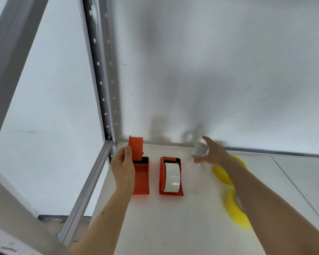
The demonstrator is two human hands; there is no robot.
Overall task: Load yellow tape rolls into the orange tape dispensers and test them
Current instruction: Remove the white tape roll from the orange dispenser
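Yellow tape rolls (236,210) half hidden by right arm, right hand (211,153) spread around blurred white object (198,150)

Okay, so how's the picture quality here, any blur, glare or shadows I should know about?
Head view: the right hand and the pale object at its fingers are motion-blurred; the white roll in the right dispenser shows small glare patches; soft shadows fall on the back wall; wide-angle distortion tilts the shelf post; the left hand looks fairly sharp.
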